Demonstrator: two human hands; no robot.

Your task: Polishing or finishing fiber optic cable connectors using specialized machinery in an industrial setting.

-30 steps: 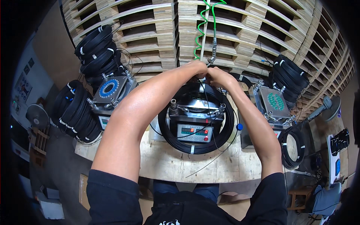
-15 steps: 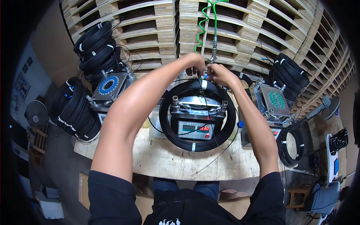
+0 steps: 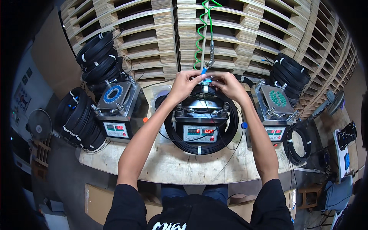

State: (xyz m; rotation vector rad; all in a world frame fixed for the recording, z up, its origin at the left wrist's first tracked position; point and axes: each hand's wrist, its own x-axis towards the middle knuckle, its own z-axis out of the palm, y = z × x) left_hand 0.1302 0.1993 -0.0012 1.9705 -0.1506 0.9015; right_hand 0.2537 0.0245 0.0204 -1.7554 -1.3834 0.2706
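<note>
Both my hands meet above the far side of the middle machine (image 3: 180, 124), which has a digital display and metal clamp posts. My left hand (image 3: 183, 87) pinches a small blue piece (image 3: 204, 71) that sticks up past its fingertips. Beside it, my right hand (image 3: 230, 86) has its fingers curled in close to a second blue piece (image 3: 207, 81); what those fingers grip is hidden. A black cable coil (image 3: 214, 147), bound with white ties, rings the machine below my hands. Thin cable ends hang across the machine's front.
A left machine (image 3: 128, 103) carries a ring of blue pieces, a right machine (image 3: 264, 100) green ones. Stacked cable coils (image 3: 76, 122) stand at the far left, more coils (image 3: 289, 74) at the right. A green air hose (image 3: 199, 36) hangs before wooden pallets (image 3: 165, 34).
My left forearm has swung lower, and the left hand now faces the right one with a blue piece showing between its fingertips. The middle display's left digits have changed.
</note>
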